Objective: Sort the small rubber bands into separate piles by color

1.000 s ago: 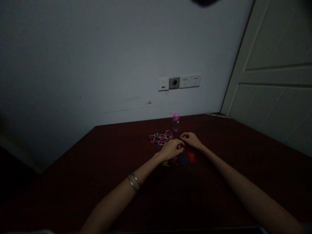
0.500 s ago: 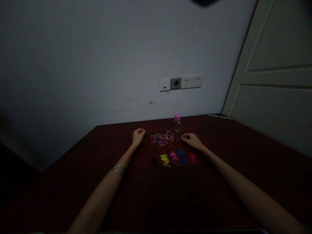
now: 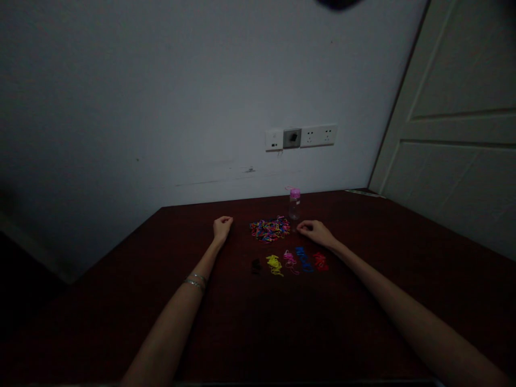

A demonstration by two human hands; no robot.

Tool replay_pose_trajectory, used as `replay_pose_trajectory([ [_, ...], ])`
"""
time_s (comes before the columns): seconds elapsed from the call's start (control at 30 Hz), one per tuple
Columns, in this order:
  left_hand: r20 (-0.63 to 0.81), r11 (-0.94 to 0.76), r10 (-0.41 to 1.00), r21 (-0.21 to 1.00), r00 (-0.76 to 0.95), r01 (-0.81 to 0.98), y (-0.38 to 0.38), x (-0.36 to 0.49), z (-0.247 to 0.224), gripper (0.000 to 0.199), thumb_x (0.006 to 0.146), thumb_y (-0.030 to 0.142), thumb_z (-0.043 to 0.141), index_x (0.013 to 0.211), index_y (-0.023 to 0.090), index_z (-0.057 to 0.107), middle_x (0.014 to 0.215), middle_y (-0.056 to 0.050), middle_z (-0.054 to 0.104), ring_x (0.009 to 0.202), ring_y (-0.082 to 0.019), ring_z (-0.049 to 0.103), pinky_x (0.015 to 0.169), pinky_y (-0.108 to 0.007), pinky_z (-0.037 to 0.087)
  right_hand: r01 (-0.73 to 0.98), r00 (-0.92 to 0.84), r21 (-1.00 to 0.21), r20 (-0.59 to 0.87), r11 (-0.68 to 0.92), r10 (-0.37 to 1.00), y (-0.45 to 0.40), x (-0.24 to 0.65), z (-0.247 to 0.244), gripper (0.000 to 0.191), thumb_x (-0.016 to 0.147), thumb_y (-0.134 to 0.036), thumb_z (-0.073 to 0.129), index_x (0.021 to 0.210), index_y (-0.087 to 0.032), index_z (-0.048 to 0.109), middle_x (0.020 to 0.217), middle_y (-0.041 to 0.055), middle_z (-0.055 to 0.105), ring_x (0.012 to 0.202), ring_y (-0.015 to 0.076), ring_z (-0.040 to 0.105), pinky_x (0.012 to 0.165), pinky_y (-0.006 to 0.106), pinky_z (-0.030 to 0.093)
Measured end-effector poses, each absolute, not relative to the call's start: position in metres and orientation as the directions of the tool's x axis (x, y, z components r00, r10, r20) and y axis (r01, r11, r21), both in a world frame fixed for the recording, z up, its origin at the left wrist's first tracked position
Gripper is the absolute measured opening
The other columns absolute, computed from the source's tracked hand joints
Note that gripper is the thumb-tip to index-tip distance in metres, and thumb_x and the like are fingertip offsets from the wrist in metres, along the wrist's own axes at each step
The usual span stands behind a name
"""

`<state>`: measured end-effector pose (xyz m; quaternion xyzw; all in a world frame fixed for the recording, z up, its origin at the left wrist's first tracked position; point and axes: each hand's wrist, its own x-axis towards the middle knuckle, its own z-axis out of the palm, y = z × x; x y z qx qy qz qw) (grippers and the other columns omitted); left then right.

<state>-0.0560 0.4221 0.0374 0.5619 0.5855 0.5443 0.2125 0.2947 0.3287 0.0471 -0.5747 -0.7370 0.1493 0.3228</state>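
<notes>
A mixed heap of thin, stringy pieces like small elastic bands lies on the dark red table, between my two hands. My left hand rests to the left of this heap, fingers curled closed; anything inside them is hidden. To the heap's right is my right hand, its thumb and fingers drawn together, and whatever they pinch is too small to make out. Nearer to me are sorted piles: black bands, yellow bands, pink bands, blue bands and red bands.
Behind the heap, a clear bottle with a pink lid stands upright near the wall. Sockets and switches are set in the wall above. A pale panelled door borders the table on the right.
My left hand has shifted a little left, farther from the heap. My right hand stays almost in place, its fingertips slightly closer to the heap. The piles look the same.
</notes>
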Motion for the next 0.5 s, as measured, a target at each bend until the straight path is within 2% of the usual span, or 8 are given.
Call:
replay_pose_trajectory([
  [0.13,0.347,-0.223,0.887,0.9,-0.304,0.375,0.421,-0.058,0.037,0.025,0.062,0.03,0.057,0.071,0.01,0.067,0.066,-0.005,0.063,0.061,-0.014,0.054,0.056,-0.021,0.038,0.771,-0.173,-0.553,0.297,0.317,0.939,0.32,0.279,0.055,0.023,0.072,-0.035,0.052,0.086,-0.021,0.065,0.072,0.0001,0.061,0.064,0.0129,0.054,0.054,0.021,0.036],
  [0.33,0.359,-0.23,0.895,0.88,-0.264,0.417,0.417,-0.055,0.039,0.023,0.062,0.03,0.057,0.069,0.011,0.067,0.064,-0.005,0.063,0.059,-0.014,0.055,0.056,-0.022,0.039,0.857,-0.312,-0.296,0.355,0.423,0.881,0.304,0.258,0.066,0.019,0.079,-0.029,0.047,0.091,-0.024,0.061,0.085,0.0017,0.059,0.075,0.0136,0.054,0.058,0.021,0.035],
  [0.5,0.377,-0.237,0.895,0.855,-0.239,0.462,0.413,-0.052,0.043,0.022,0.062,0.029,0.057,0.067,0.011,0.067,0.064,-0.005,0.063,0.061,-0.015,0.055,0.059,-0.022,0.039,0.903,-0.314,-0.181,0.338,0.389,0.887,0.302,0.248,0.067,0.018,0.081,-0.028,0.046,0.093,-0.023,0.058,0.093,0.0035,0.057,0.085,0.0156,0.053,0.062,0.021,0.037],
])
